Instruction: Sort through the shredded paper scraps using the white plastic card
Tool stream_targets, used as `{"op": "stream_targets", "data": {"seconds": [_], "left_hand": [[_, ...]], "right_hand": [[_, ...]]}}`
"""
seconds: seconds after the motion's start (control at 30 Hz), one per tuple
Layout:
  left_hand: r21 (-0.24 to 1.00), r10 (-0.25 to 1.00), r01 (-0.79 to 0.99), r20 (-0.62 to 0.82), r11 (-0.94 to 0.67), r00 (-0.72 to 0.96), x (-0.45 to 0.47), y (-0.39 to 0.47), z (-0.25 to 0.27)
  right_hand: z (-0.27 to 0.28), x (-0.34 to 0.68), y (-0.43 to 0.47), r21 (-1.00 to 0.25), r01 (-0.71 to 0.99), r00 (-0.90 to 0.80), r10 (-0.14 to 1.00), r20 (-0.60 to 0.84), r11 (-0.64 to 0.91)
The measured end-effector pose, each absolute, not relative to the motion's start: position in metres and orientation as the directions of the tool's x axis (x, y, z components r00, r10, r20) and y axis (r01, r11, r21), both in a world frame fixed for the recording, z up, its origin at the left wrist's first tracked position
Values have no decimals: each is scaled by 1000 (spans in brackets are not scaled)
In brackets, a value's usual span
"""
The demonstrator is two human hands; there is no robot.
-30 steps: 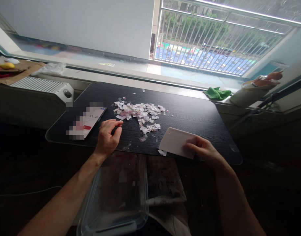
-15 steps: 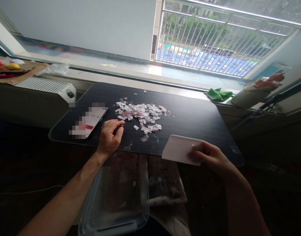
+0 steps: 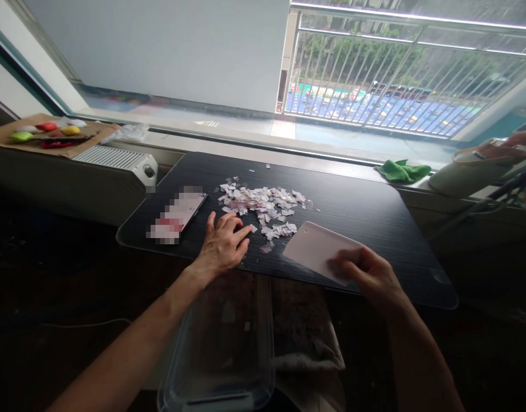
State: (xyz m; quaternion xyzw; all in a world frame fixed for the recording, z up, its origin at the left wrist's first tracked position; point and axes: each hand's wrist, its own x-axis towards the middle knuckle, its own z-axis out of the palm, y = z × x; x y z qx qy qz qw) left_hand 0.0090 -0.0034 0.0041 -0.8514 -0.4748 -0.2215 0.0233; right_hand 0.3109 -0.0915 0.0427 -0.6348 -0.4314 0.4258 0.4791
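- On the dark tabletop (image 3: 357, 212), clock read from its middle: loose heap of pale paper scraps (image 3: 263, 200) at 11 o'clock, a smaller cluster trailing toward the near edge.
- Left hand (image 3: 223, 245) at 8 o'clock, palm down, fingers loosely spread, thumb apart from index.
- Left index fingertip at one small stray scrap (image 3: 254, 229), near side of heap; touching or just above, hard to say in this dim light.
- Right hand (image 3: 372, 272) at 4 o'clock, thumb and fingers closed on the right end of a flat white card (image 3: 320, 247).
- Card tilted, its free end pointing toward 10 o'clock, near the smaller cluster.
- Phone (image 3: 189, 214) at 9 o'clock, face up, screen partly pixelated.
- Clear plastic bin (image 3: 271, 343) at 7 o'clock, below the near table edge; a few pale bits visible in it.
- Green cloth (image 3: 403, 171) at 2 o'clock, crumpled on the windowsill.
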Motion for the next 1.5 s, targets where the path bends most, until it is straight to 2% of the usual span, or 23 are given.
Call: {"op": "stream_targets", "data": {"seconds": [0.17,0.47,0.53,0.63,0.77,0.93,1.2,1.27,1.4,1.5], "left_hand": [[163,791,802,362,-575,493,5,-30,16],[232,636,594,350,-770,688,66,-54,20],[246,645,601,394,-760,654,57,-45,22],[264,720,696,468,-668,513,28,-23,18],[291,776,794,542,-533,322,-4,3,1],[314,771,801,581,-509,262,-8,8,-14],[386,795,782,567,-489,217,-7,4,-9],[394,797,782,568,-483,207,-7,5,-10],[401,809,789,554,-466,197,-6,4,-10],[392,809,793,552,-467,204,-6,4,-11]], "right_hand": [[46,322,-103,-973,124,341,929,-144,-196],[38,328,-107,-966,163,364,922,-129,-200],[35,330,-103,-967,156,358,924,-132,-199],[33,331,-93,-970,133,322,934,-153,-204],[41,333,-74,-952,153,163,957,-238,-263],[49,336,-66,-927,207,46,950,-310,-312],[61,341,-85,-903,214,45,927,-372,-373],[65,340,-92,-900,266,54,937,-345,-346],[58,322,-98,-924,321,208,967,-144,-207],[48,297,-94,-925,360,229,973,-42,-124]]}}
